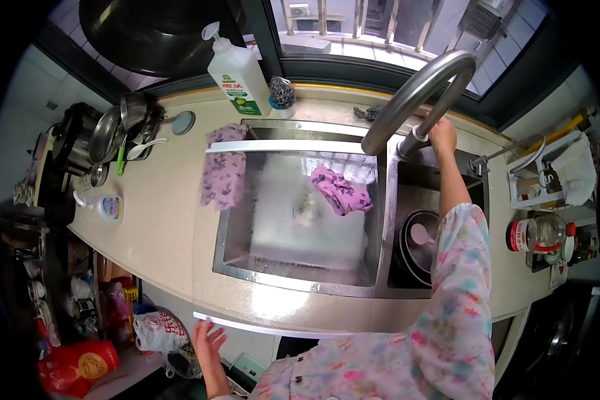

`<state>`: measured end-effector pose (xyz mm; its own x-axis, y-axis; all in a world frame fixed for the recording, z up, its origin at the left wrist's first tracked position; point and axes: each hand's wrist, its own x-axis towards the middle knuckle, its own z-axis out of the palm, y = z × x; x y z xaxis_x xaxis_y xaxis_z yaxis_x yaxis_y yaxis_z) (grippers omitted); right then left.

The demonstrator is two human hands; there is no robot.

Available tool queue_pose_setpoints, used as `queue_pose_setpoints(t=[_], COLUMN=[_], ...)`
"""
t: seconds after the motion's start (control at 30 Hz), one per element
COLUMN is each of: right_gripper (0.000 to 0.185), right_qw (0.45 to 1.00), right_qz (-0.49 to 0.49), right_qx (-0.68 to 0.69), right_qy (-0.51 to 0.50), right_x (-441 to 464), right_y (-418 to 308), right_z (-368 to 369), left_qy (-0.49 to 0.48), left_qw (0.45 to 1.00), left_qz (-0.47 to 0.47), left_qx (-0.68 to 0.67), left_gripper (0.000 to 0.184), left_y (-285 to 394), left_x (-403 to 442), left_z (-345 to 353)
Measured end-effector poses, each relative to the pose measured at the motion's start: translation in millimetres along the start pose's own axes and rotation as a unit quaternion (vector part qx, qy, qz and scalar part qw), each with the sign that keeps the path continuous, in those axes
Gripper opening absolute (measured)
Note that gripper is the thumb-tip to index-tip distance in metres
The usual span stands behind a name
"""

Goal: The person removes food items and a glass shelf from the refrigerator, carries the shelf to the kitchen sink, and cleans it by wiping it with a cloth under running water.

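My right hand (pixel 443 137) reaches to the side of the metal faucet (pixel 413 93) and is closed on its handle, which the fingers mostly cover. Low on the left, my left hand (pixel 209 341) hangs in front of the counter's edge, fingers apart and holding nothing. A crumpled pink patterned cloth (pixel 341 191) lies in the wide sink basin (pixel 300 270), which looks wet and cloudy at the bottom. Another pink cloth (pixel 223 180) drapes over the basin's left rim, under a light bar. In the narrow right basin sits a dark pot (pixel 407 263) with a pink ladle-like scoop (pixel 420 233).
A white pump bottle (pixel 237 77) and a steel wool scrubber (pixel 283 93) stand behind the sink. To the left are a spray bottle (pixel 100 207) and several pans (pixel 107 133). A rack (pixel 553 173) and a glass jar (pixel 543 233) occupy the right side.
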<state>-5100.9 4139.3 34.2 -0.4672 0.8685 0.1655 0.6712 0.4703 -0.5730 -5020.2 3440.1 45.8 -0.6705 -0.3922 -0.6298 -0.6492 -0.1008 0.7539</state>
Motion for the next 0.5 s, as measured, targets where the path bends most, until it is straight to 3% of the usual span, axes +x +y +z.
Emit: queue_pose_setpoints(t=[0.1, 0.17, 0.2, 0.27, 0.3, 0.33, 0.4, 0.43, 0.5], right_gripper=[0.037, 0.035, 0.03, 0.018, 0.02, 0.02, 0.023, 0.025, 0.025], right_qw=[0.995, 0.972, 0.953, 0.956, 0.951, 0.962, 0.959, 0.944, 0.934], right_qz=[0.083, 0.047, 0.007, -0.075, -0.13, -0.162, -0.229, -0.262, -0.278], right_qx=[0.034, 0.206, 0.231, 0.246, 0.275, 0.217, 0.094, 0.03, 0.087], right_qy=[-0.031, 0.104, 0.196, 0.14, 0.048, -0.017, -0.14, -0.201, -0.205], right_x=[5, -12, -50, -117, -149, -179, -225, -234, -224], right_y=[14, 33, 3, -20, -16, -34, -81, -91, -86], right_z=[-6, 7, -10, -11, 16, 15, 5, 1, 1], left_qy=[0.11, 0.045, 0.014, -0.083, -0.155, -0.33, -0.39, -0.376, -0.383], left_qw=[0.976, 0.973, 0.969, 0.979, 0.972, 0.933, 0.914, 0.923, 0.923], left_qz=[0.186, 0.227, 0.246, 0.188, 0.174, 0.143, 0.088, 0.052, -0.028], left_qx=[0.013, -0.008, -0.02, -0.017, 0.029, 0.028, 0.066, 0.061, 0.021], left_gripper=[0.026, 0.023, 0.021, 0.019, 0.02, 0.023, 0.031, 0.032, 0.035], left_y=[10, 30, 42, 55, 53, 47, 35, 33, 35], left_x=[2, -15, -24, -40, -42, -49, -60, -72, -85], left_z=[-12, 26, 56, 132, 167, 231, 296, 319, 349])
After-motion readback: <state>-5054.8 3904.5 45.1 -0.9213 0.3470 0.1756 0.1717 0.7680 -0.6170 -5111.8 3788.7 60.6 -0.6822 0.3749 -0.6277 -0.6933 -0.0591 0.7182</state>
